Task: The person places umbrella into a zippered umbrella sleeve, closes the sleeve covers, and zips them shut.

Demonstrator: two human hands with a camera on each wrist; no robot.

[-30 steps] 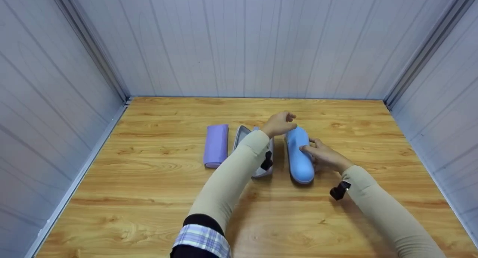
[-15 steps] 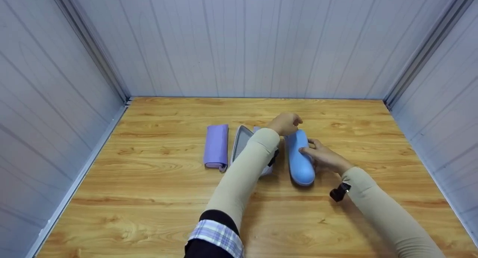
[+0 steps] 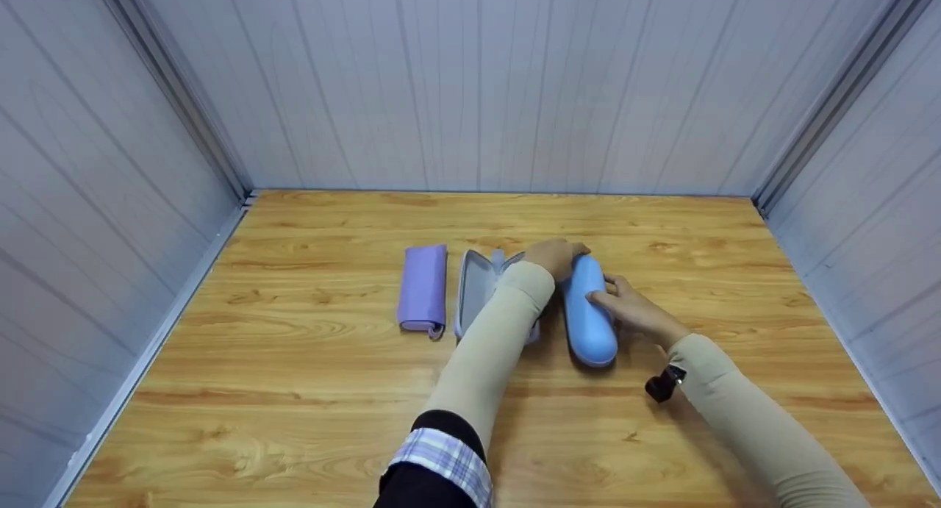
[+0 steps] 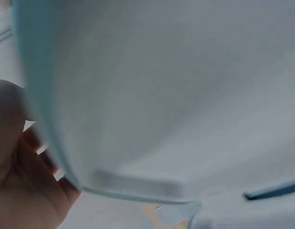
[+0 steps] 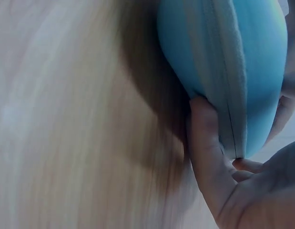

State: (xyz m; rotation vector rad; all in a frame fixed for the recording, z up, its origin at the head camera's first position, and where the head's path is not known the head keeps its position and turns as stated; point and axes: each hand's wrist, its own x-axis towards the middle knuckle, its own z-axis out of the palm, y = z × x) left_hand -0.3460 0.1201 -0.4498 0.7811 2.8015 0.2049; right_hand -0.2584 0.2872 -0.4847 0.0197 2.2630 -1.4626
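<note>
A blue zip case (image 3: 589, 317) with rounded ends lies lengthwise on the wooden table; whether it holds glasses or pencils I cannot tell. My right hand (image 3: 636, 309) grips its right side. In the right wrist view, fingers (image 5: 204, 138) press near the grey zip band (image 5: 228, 81). My left hand (image 3: 555, 258) is bent over the case's far left end, its fingertips mostly hidden. In the left wrist view, curled fingers (image 4: 35, 152) show behind the blue edge of a grey-lined case (image 4: 137, 95). Whatever they pinch is out of sight.
An open case with grey lining (image 3: 476, 287) lies just left of the blue one, partly under my left forearm. Further left is a purple case (image 3: 423, 287) with a small loop. Pale panel walls (image 3: 470, 89) enclose the table (image 3: 294, 390) on three sides.
My left hand has come down from above the far end of the blue case to its left side, nearer me. The right hand keeps its grip in nearly the same place.
</note>
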